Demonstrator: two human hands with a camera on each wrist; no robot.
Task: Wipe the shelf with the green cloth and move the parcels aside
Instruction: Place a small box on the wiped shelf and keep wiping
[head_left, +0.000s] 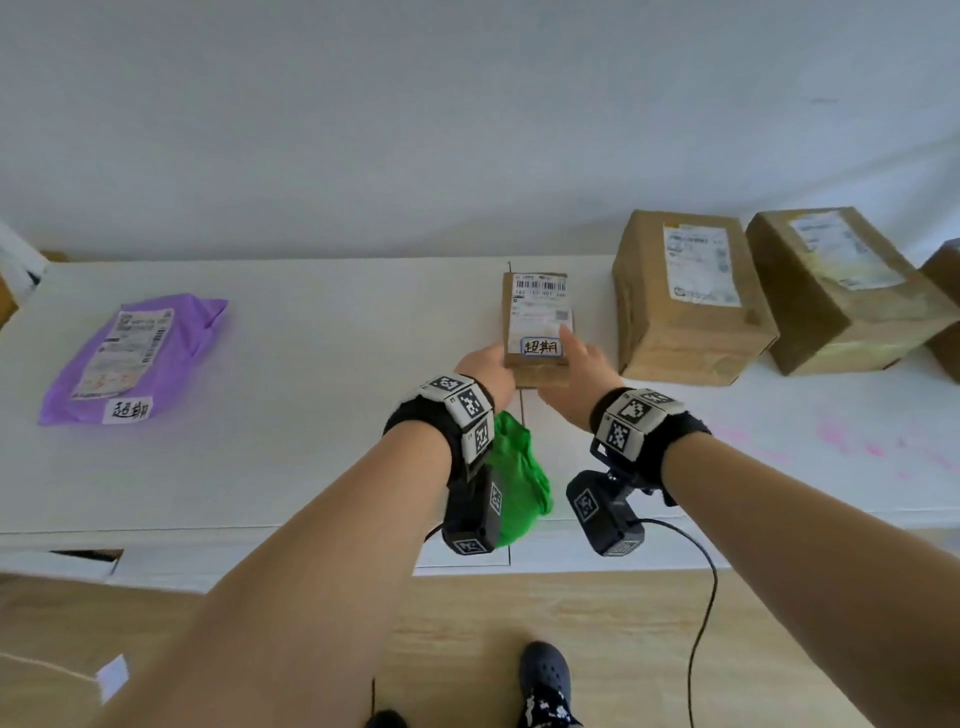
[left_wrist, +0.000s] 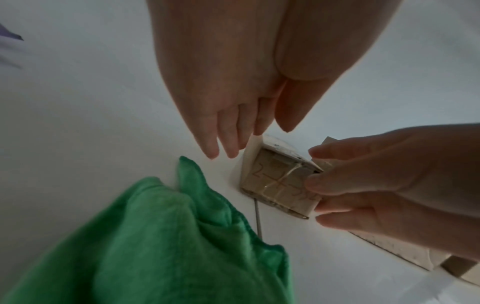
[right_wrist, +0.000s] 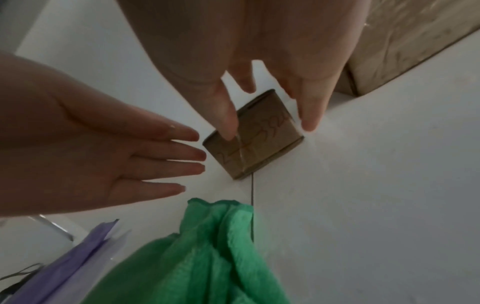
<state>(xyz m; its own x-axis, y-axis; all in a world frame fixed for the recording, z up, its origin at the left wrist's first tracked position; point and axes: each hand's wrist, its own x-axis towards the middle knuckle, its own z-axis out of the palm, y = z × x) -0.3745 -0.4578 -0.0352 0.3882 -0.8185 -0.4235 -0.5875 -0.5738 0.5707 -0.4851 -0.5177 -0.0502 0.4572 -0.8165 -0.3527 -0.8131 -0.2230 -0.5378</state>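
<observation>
Left hand (head_left: 485, 366), fingers straight, is flanking the small parcel (head_left: 537, 317); right hand (head_left: 576, 364) is touching its near end, fingers spread, neither gripping. Parcel is lying lengthwise away from both hands; green cloth (head_left: 517, 488) is lying on the shelf (head_left: 291, 415) behind them.

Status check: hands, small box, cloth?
Left hand open beside small box, not gripping. Right hand fingers straight, touching box. Green cloth loose on shelf. Big box close right.
</observation>
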